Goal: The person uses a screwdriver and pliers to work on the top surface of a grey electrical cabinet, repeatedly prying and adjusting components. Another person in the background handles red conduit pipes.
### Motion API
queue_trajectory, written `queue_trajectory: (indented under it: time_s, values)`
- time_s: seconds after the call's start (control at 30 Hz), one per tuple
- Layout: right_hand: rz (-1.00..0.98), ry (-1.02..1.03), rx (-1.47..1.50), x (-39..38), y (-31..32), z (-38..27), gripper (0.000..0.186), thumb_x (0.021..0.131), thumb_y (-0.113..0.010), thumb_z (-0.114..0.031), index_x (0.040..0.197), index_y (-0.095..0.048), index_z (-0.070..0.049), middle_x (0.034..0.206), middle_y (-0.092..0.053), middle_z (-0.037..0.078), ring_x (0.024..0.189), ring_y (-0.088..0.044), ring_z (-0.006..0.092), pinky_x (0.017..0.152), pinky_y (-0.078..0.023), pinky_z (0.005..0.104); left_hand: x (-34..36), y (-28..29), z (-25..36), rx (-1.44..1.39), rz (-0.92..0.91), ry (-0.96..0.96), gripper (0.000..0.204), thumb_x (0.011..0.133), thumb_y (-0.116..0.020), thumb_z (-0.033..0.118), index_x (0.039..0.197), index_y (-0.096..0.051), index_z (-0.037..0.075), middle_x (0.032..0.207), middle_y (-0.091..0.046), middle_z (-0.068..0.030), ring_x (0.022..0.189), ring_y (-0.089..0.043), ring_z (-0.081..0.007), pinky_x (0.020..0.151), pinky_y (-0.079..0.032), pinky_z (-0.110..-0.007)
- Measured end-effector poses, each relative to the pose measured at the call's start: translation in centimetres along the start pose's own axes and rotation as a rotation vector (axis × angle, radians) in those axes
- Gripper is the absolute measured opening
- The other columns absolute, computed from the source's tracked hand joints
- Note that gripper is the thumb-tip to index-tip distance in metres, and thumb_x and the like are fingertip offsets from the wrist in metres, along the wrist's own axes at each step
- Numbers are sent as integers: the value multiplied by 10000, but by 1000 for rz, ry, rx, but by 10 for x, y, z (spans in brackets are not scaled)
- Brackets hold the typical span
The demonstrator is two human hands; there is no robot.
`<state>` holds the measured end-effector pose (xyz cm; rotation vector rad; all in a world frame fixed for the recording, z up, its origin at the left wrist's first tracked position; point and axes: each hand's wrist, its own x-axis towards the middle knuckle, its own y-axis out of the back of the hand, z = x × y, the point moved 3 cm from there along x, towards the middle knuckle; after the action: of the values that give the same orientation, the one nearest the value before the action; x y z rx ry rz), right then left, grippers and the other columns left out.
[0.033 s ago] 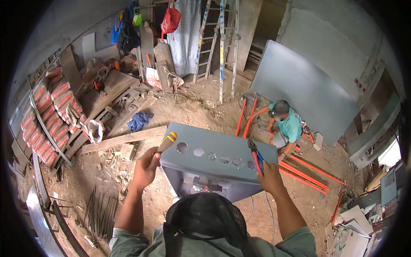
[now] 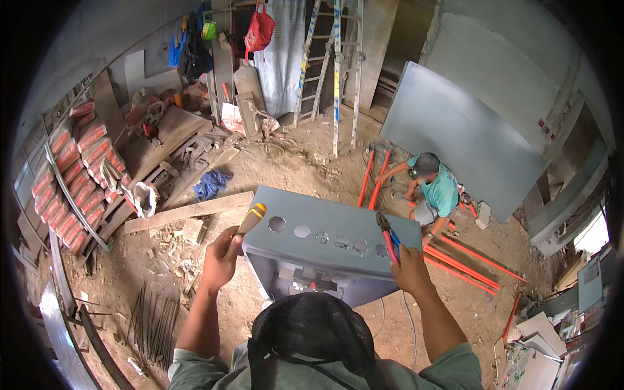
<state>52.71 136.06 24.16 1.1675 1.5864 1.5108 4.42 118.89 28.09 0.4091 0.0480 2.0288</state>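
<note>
Grey, 6-holed metal box (image 2: 335, 220) sits just ahead of both hands: the left hand (image 2: 221, 256) curls closed around a yellow-and-black-ended tool (image 2: 251, 220), the right hand (image 2: 411, 268) around red-and-blue-handled pliers (image 2: 387, 236). Neither grip has visibly changed, suggesting a pause.

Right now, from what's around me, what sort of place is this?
It looks like a building site or a room under renovation: there's a ladder, stacked sacks on the left, and long orange pipes lying on the dusty, earth-like floor.
</note>
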Motion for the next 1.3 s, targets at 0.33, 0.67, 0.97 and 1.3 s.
queue_trajectory:
  time_s: [0.33, 0.67, 0.97, 1.3]
  values:
    - [-551, -320, 1229, -10, 56, -43, 527, 981, -651, -51, 1492, -527, -12, 1226, -635, 138, 1053, -694, 224, 814, -591, 350, -44, -6, -17, -284, -11, 279, 341, 1078, -688, 272, 1241, -620, -19, 765, -528, 49, 586, -431, -23, 517, -374, -221]
    - [-1049, -305, 1227, 22, 63, -89, 503, 972, -639, -9, 1460, -519, -14, 1391, -600, 151, 1293, -673, 282, 873, -653, 403, 23, -11, -17, -119, 0, 156, 360, 1079, -673, 332, 1149, -645, -20, 732, -588, -1, 606, -516, -62, 548, -424, -258]
    - [-1147, -373, 804, 78, 98, -118, 525, 954, -643, -40, 1467, -549, -97, 1364, -645, 91, 1169, -696, 221, 890, -614, 424, 115, 1, -66, 530, 143, -117, 289, 1029, -674, 282, 1087, -637, 1, 1029, -675, -230, 957, -662, -440, 811, -518, -514]
    - [-1313, -361, 480, 141, 119, -152, 554, 910, -680, -133, 1454, -576, -115, 1372, -598, 55, 1147, -623, 193, 857, -600, 426, 129, -14, -98, 354, 19, 155, 273, 1061, -633, 271, 1093, -563, 10, 1044, -652, -260, 959, -658, -476, 839, -516, -534]
